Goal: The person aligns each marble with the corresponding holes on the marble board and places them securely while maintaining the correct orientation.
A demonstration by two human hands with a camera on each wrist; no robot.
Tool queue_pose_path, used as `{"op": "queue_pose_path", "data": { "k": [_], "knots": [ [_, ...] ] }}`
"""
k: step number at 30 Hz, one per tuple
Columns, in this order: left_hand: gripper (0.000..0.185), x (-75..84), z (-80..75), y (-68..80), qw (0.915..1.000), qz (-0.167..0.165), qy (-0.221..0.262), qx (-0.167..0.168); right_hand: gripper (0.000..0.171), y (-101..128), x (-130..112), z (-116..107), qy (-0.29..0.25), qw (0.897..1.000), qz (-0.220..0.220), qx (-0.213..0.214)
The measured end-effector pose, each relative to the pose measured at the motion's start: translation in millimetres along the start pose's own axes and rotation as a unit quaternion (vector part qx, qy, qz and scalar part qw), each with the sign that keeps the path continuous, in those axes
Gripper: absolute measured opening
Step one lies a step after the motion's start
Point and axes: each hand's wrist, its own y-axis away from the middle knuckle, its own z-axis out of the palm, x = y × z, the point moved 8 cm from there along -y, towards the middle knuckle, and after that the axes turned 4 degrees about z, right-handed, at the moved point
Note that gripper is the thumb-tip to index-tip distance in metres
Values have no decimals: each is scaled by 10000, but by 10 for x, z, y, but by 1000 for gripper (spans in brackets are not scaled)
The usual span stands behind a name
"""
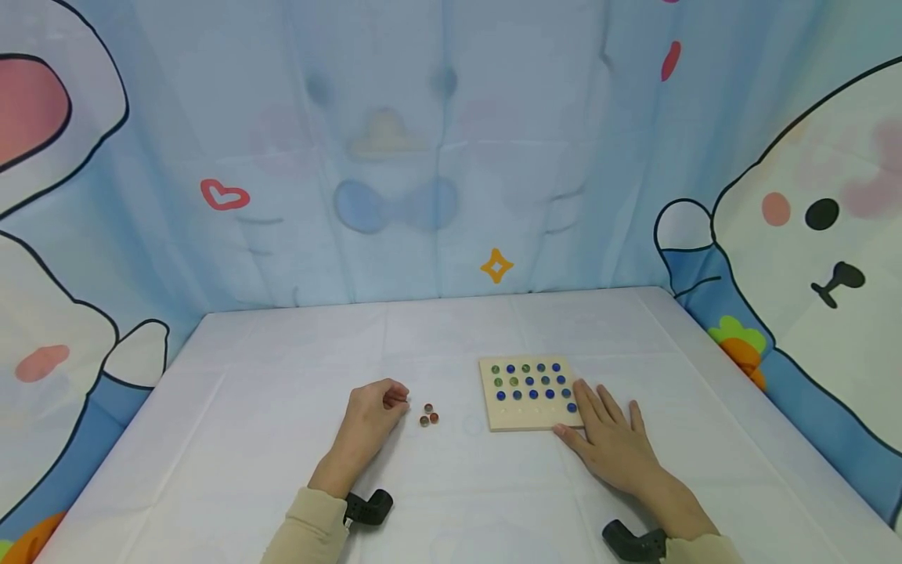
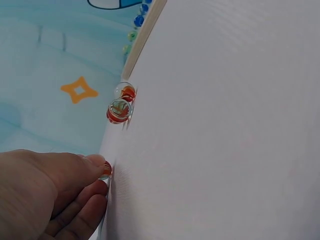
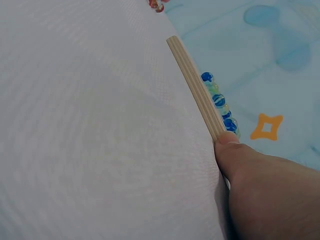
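The white table (image 1: pixel 232 439) is lying under both hands; the wooden board (image 1: pixel 528 419) is sitting beneath the flat, open right hand (image 1: pixel 609 439), whose thumb is touching its edge; the left hand (image 1: pixel 369 419) is pinching one marble (image 2: pixel 105 171), two red marbles (image 1: pixel 429 415) lying just beside its fingertips

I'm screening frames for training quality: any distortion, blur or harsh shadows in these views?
Head view: even soft light, wide-angle bending at the edges, wooden board sharp. Left wrist view: left hand slightly soft, marbles clear with small highlights. Right wrist view: right hand blurred up close, board edge crisp.
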Motion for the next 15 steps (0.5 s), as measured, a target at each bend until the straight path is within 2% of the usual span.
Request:
{"op": "queue_pose_path", "data": {
  "k": [15],
  "knots": [
    [9, 36, -4, -25, 9999, -30, -4, 100, 91, 7, -13, -19, 0, 10000, -37, 60]
  ]
}}
